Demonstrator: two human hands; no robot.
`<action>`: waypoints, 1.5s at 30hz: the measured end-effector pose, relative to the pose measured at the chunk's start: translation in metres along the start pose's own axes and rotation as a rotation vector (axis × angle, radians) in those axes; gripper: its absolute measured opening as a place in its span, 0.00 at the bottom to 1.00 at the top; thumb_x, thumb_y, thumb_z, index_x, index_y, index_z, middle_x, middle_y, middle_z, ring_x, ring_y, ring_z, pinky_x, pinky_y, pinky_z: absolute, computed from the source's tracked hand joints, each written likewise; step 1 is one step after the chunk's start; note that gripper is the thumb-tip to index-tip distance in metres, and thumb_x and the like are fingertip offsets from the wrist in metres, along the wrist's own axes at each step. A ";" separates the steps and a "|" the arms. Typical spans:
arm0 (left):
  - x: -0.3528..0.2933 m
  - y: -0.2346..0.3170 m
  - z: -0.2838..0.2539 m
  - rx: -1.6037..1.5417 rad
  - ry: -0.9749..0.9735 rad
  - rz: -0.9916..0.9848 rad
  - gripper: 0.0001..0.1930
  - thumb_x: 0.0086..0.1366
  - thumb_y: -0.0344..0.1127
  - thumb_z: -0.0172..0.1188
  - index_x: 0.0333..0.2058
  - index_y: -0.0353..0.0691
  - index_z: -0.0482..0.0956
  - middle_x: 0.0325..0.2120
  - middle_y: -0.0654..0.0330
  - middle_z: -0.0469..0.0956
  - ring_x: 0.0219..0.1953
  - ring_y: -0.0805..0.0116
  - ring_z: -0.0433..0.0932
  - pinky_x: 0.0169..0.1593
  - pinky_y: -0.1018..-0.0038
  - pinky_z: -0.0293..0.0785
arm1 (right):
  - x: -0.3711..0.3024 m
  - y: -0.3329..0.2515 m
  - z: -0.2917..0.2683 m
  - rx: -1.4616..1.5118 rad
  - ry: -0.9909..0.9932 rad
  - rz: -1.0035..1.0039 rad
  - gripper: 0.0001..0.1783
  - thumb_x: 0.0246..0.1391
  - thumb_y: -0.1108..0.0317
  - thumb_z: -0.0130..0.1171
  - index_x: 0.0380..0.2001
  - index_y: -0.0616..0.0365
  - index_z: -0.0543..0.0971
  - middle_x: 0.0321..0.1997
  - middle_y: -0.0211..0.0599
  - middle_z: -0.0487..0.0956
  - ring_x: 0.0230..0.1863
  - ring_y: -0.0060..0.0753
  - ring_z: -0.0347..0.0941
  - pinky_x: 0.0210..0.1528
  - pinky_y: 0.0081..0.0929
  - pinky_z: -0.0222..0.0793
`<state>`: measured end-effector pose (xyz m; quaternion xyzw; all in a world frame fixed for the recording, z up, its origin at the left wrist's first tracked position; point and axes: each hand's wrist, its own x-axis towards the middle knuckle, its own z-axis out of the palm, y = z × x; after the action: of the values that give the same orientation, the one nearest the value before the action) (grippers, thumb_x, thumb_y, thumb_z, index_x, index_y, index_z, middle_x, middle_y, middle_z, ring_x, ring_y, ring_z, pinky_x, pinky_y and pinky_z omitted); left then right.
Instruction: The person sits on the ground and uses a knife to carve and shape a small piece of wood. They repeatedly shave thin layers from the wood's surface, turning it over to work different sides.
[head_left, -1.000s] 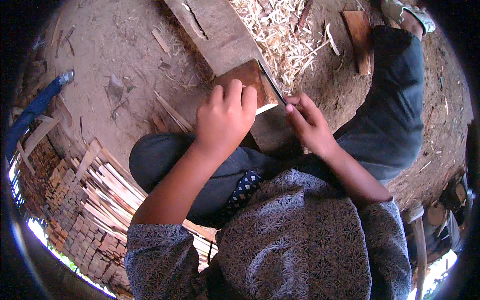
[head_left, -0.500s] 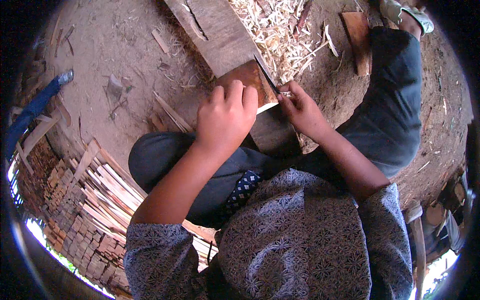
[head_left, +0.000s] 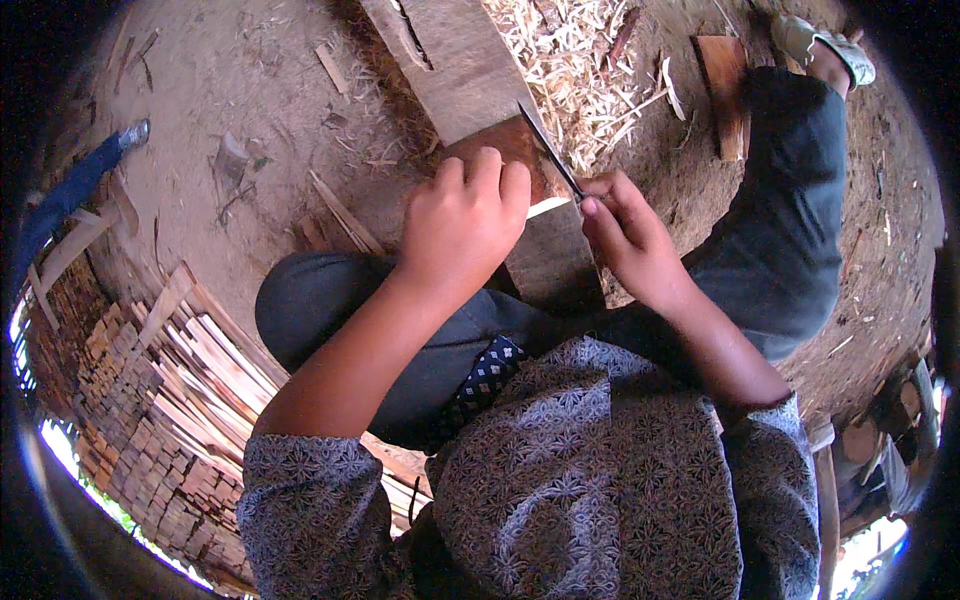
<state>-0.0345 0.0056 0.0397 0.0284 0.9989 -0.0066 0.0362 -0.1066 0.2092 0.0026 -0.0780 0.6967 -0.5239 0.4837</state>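
My right hand (head_left: 640,240) is closed round the handle end of a knife (head_left: 546,143). Its narrow dark blade points forward and to the left, along the right edge of a reddish-brown wood block (head_left: 508,142). The block lies across a long grey-brown plank (head_left: 470,85) and has a pale, freshly cut near edge. Over the block's left part, my left hand (head_left: 465,215) is closed with its knuckles up. Its fingertips are hidden, so what it grips cannot be made out.
Pale wood shavings (head_left: 570,75) heap right of the plank. A loose brown board (head_left: 723,97) lies near my outstretched foot (head_left: 822,50). Split wood strips (head_left: 215,375) and stacked sticks (head_left: 140,480) fill the lower left. A blue-wrapped tool handle (head_left: 75,200) leans at far left.
My right hand and the knife have drawn slightly back toward me and to the right. My left hand stays closed by the block; the whole view has shifted a little.
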 end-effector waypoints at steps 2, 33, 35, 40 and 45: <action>-0.001 0.001 0.002 0.012 0.001 0.002 0.06 0.54 0.33 0.59 0.28 0.46 0.69 0.27 0.61 0.69 0.27 0.64 0.76 0.23 0.68 0.77 | 0.026 0.019 0.000 -0.127 0.016 -0.061 0.11 0.69 0.64 0.51 0.49 0.58 0.71 0.41 0.43 0.79 0.43 0.36 0.77 0.47 0.33 0.71; 0.029 -0.022 -0.020 -0.197 -0.205 -0.110 0.11 0.63 0.38 0.62 0.38 0.37 0.77 0.34 0.49 0.78 0.36 0.42 0.79 0.38 0.55 0.74 | 0.040 0.036 0.013 0.039 0.013 -0.145 0.15 0.70 0.63 0.49 0.54 0.58 0.69 0.48 0.48 0.77 0.53 0.37 0.76 0.55 0.35 0.70; 0.030 -0.024 -0.021 -0.205 -0.214 -0.125 0.12 0.63 0.39 0.62 0.39 0.36 0.77 0.34 0.48 0.78 0.36 0.41 0.79 0.39 0.54 0.74 | 0.030 0.023 0.017 0.090 0.013 -0.243 0.14 0.70 0.63 0.50 0.53 0.58 0.69 0.49 0.48 0.77 0.54 0.38 0.75 0.56 0.36 0.69; 0.036 -0.024 -0.024 -0.226 -0.224 -0.132 0.15 0.62 0.40 0.63 0.40 0.34 0.78 0.34 0.44 0.79 0.37 0.39 0.79 0.40 0.55 0.75 | 0.041 0.036 0.007 0.021 -0.005 -0.145 0.14 0.69 0.63 0.50 0.53 0.58 0.68 0.48 0.48 0.77 0.54 0.40 0.75 0.55 0.36 0.70; 0.037 -0.034 -0.028 -0.222 -0.233 -0.134 0.16 0.61 0.40 0.64 0.41 0.33 0.79 0.36 0.43 0.79 0.39 0.39 0.79 0.42 0.54 0.75 | 0.022 0.001 0.014 0.086 0.027 -0.320 0.13 0.70 0.62 0.48 0.52 0.56 0.68 0.45 0.48 0.78 0.51 0.41 0.77 0.52 0.39 0.71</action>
<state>-0.0750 -0.0259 0.0657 -0.0434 0.9822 0.0983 0.1541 -0.1076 0.1869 -0.0110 -0.1602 0.6587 -0.6246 0.3878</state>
